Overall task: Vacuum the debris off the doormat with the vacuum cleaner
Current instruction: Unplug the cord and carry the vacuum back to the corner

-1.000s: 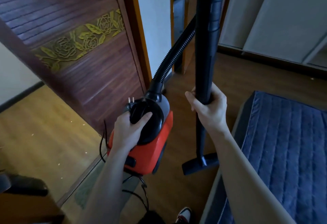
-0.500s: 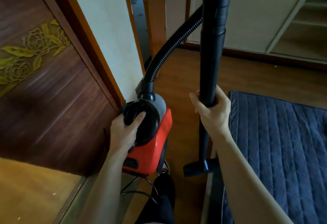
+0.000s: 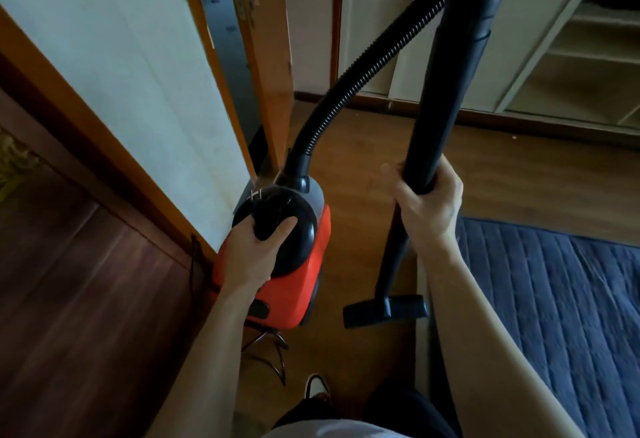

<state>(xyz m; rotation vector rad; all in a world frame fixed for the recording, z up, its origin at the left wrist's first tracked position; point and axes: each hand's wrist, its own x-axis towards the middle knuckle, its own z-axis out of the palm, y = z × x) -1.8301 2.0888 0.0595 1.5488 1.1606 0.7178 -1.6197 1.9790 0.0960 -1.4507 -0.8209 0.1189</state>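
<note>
Your left hand (image 3: 254,257) is gripping the vacuum cleaner (image 3: 294,285) by its black top handle. At its 3 o'clock, your right hand (image 3: 431,211) is wrapping around the wand (image 3: 450,91), with the nozzle (image 3: 384,309) showing at that hand's 6 o'clock.

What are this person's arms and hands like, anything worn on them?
Both are bare: the left hand and right hand carry no gloves, rings or watch, and no sleeve shows on either forearm. At the bottom edge are a light top, dark trousers and one shoe.
</note>
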